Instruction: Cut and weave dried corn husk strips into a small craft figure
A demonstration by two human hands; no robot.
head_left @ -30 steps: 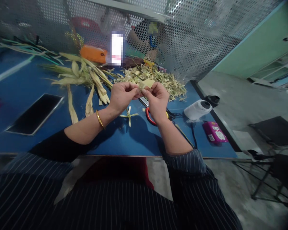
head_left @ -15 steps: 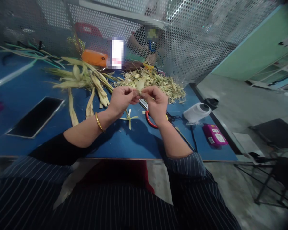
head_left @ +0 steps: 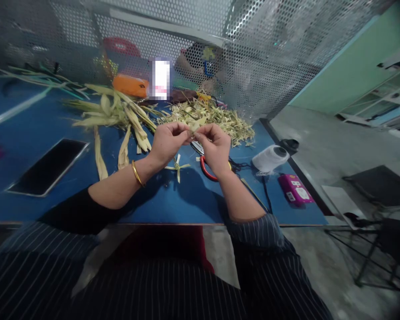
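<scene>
**Two hands pinching one piece of husk above a worktable**

The left hand (head_left: 167, 143) and right hand (head_left: 215, 146) meet at centre, each with thumb and index finger closed on a single pale husk piece (head_left: 198, 124); the remaining fingers are curled. The piece is held clear of the blue table (head_left: 186, 202), in front of one heap of husk shreds (head_left: 228, 121). One gold bangle (head_left: 137, 173) encircles the left wrist.

Below the hands lie one four-armed husk cross (head_left: 178, 167) and one pair of scissors (head_left: 203, 168), the latter with a red handle loop partly hidden by the right hand. To the left are one bundle of husks (head_left: 110, 109), two longer strips extending from its near side, and one dark, flat phone (head_left: 48, 166). Behind the bundle stands one orange packet (head_left: 130, 85), beside one bright, pixelated panel (head_left: 161, 79). To the right, one white spool (head_left: 270, 160) lies on its side near one magenta pack (head_left: 295, 189). One person (head_left: 191, 62) is partly visible through the perforated screen (head_left: 270, 58).
</scene>
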